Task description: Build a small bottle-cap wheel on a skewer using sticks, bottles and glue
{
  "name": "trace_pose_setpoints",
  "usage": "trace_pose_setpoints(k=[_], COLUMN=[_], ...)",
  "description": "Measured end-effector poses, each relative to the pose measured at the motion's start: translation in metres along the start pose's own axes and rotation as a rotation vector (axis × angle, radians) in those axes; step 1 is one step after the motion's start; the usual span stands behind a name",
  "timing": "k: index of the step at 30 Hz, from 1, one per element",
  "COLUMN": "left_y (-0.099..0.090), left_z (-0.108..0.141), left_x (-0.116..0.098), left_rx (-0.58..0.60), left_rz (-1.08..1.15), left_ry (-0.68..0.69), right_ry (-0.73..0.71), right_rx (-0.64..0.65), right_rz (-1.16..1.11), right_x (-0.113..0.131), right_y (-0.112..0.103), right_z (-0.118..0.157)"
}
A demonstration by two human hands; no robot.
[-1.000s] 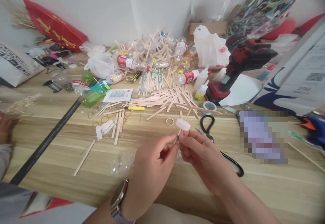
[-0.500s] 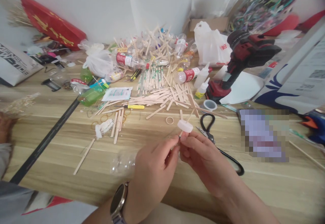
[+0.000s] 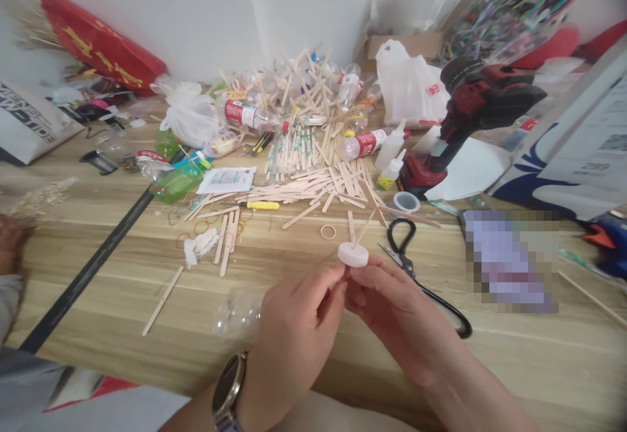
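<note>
Nearest the camera, the left hand [image 3: 294, 327] (a watch [image 3: 226, 386] on its wrist) and the right hand [image 3: 392, 311] meet fingertip to fingertip above the wooden table [image 3: 514, 353], together pinching a thin skewer [image 3: 363, 228] that runs through a white bottle cap [image 3: 353, 255]. Just beyond lie black scissors [image 3: 406, 252]. Farther back sit a heap of craft sticks [image 3: 313, 183] and a red drill [image 3: 470, 118].

We see the white cap [image 3: 353, 255] now lower on the thin stick [image 3: 363, 229], sitting right at the fingers [image 3: 365, 268] of the right hand [image 3: 396, 314], where a second ago it stood clear above them. The left hand [image 3: 294, 334] has edged slightly toward us.
</note>
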State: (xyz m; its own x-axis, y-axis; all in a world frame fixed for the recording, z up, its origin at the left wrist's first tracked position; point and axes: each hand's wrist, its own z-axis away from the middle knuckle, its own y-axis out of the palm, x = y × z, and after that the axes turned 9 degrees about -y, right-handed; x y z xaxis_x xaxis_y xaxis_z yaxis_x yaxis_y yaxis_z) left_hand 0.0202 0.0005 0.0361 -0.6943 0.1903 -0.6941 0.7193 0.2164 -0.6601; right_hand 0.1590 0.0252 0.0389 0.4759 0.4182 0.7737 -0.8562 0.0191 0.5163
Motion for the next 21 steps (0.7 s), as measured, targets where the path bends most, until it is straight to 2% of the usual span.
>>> trace_pose_setpoints(k=[4,8,11,16,18,21], left_y=[0.000,0.001,0.001,0.001,0.002,0.002], left_z=[-0.001,-0.002,-0.004,-0.013,-0.016,-0.018], left_x=[-0.001,0.000,0.001,0.003,0.003,0.002], left_rx=[0.017,0.083,0.165,0.290,0.318,0.349], left_rz=[-0.022,-0.013,0.041,0.079,0.082,0.074], left_ry=[0.008,-0.029,-0.120,-0.280,-0.321,-0.362], right_ry=[-0.030,-0.141,-0.189,-0.154,-0.217,-0.408], right_rx=[-0.016,-0.066,-0.084,-0.030,-0.041,-0.086], right_rz=[0.055,0.218,0.284,0.329,0.425,0.633], right_x=[-0.001,-0.002,-0.003,-0.005,-0.006,-0.006], right_y=[-0.002,-0.010,-0.017,-0.023,-0.025,-0.027], right_z=[-0.002,-0.012,-0.020,-0.022,-0.020,-0.016])
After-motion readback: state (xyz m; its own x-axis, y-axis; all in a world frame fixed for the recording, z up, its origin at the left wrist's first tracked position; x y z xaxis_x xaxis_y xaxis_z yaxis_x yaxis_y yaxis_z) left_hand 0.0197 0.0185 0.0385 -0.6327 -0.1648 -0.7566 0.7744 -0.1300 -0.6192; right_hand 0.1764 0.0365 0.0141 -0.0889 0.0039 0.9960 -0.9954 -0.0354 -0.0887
